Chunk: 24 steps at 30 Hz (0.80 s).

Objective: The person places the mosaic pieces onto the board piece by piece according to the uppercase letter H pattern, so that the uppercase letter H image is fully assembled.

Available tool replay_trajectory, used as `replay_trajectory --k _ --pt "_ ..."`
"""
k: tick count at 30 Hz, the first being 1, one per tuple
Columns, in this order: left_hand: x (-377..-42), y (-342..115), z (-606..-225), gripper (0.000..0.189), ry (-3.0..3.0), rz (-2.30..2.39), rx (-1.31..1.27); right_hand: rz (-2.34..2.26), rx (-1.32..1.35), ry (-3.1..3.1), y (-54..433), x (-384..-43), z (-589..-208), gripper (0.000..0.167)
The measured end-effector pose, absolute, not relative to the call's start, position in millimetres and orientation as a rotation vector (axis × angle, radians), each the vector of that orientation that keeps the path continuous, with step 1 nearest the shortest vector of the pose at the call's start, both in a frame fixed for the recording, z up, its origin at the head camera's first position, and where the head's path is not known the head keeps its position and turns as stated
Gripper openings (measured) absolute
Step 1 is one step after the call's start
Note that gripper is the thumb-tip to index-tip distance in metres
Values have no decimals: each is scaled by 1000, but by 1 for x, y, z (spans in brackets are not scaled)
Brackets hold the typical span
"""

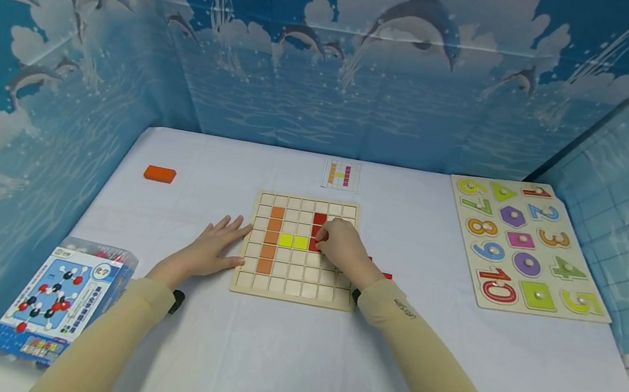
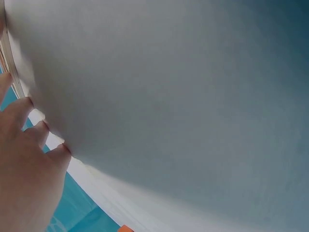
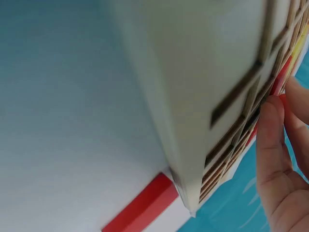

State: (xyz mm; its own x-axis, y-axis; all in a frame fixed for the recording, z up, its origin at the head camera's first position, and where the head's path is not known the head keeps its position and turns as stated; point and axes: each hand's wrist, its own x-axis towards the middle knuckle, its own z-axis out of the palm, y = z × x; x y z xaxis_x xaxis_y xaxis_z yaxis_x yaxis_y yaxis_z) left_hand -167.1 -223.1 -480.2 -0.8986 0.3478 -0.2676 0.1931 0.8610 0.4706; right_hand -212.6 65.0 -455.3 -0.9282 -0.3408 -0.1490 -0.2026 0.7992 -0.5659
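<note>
A wooden grid board [image 1: 308, 290] lies flat on the white table. An orange column [image 1: 271, 237] fills cells on its left side, two yellow tiles [image 1: 293, 241] sit in the middle, and red tiles [image 1: 320, 218] stand in a column right of them. My left hand [image 1: 208, 249] spreads its fingers, with the thumb and fingertips at the board's left edge. Over the red column, my right hand [image 1: 346, 250] pinches a small red tile [image 3: 283, 99] between thumb and fingers, close to the grid; the fingers hide part of that tile.
Red pieces [image 1: 387, 275] lie beside my right wrist. Behind the board is a pattern card [image 1: 352, 185]. An orange block [image 1: 159, 174] lies at back left, a boxed molecule model set [image 1: 55, 305] at front left. A number puzzle board [image 1: 495, 233] occupies the right.
</note>
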Motion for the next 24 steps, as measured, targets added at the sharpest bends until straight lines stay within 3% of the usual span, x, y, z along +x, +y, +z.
replay_trajectory --k 13,24 --pt "-167 -224 -481 76 2692 628 403 -1092 -234 2560 130 -208 -436 26" --pt "-167 -225 -477 75 2678 654 420 -1146 -162 2523 186 -193 -453 30"
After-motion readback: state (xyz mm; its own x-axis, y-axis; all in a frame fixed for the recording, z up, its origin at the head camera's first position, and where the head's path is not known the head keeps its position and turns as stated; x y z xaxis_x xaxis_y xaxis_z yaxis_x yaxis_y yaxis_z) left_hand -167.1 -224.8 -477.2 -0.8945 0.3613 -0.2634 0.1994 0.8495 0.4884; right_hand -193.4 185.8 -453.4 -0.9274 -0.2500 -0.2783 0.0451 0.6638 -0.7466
